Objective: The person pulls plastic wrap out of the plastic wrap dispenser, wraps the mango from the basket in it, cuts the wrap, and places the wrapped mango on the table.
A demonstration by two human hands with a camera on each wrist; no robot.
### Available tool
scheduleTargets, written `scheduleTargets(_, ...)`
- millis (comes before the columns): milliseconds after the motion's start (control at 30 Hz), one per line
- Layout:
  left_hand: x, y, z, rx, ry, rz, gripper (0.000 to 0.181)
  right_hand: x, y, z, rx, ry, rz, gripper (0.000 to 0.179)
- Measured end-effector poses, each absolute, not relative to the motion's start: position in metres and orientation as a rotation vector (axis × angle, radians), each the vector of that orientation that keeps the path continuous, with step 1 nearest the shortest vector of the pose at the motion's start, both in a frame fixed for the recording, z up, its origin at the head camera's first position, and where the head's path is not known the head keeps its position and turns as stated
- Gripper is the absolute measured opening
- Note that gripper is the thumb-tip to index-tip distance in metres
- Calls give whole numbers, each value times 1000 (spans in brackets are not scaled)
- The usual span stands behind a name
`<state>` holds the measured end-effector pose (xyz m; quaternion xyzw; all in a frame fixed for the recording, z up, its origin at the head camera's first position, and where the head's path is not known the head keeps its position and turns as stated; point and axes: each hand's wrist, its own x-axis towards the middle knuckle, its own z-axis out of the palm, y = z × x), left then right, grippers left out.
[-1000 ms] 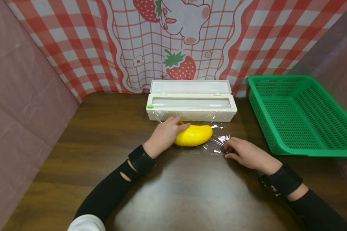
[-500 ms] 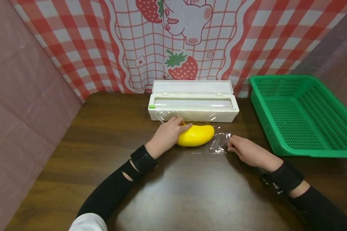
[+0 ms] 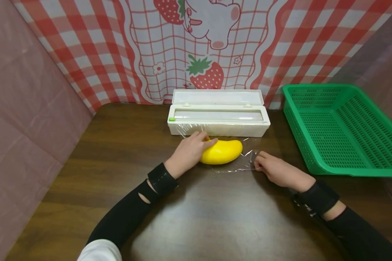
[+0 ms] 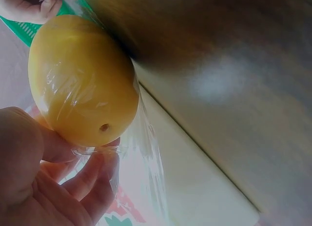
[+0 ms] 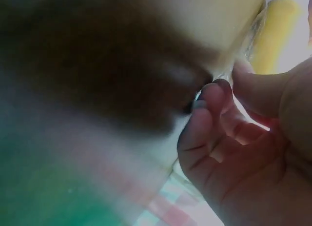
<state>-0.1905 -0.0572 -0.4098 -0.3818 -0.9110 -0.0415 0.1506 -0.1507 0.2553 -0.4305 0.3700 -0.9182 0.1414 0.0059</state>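
A yellow toy mango (image 3: pixel 222 152), with a small hole at its end in the left wrist view, lies on clear plastic wrap (image 3: pixel 230 168), which also covers its near end. My left hand (image 3: pixel 187 150) holds the mango's left end, thumb against it, with wrap bunched at the fingertips. To the right, my right hand (image 3: pixel 277 168) pinches the edge of the wrap with curled fingers, apart from the mango. Behind the mango stands a white wrap dispenser box (image 3: pixel 217 129) with its lid raised and a green slider (image 3: pixel 172 119) at the left; film runs down its front.
A green plastic basket (image 3: pixel 310 145) stands on the right of the brown wooden table (image 3: pixel 212 217). Behind the dispenser hangs a red-and-white checked cloth (image 3: pixel 94 47). Pinkish cloth (image 3: pixel 29 90) borders the left side.
My right hand shifts slightly, drawing the wrap's edge flatter beside the mango; its fingers curl in more. The left hand keeps its place on the mango. The head view shifts a little.
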Motion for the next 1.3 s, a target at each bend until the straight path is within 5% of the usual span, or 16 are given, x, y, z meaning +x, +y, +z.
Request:
scheduleTargets(1033,-189,-57,-409,-1113,-2577,-33,41,-189,196,-417,1080,-2487,709,8)
scheduleTargets(1300,-192,-55,-410,-1007,-2520,-51,34,-189,191,-414,914,-2551,704,26)
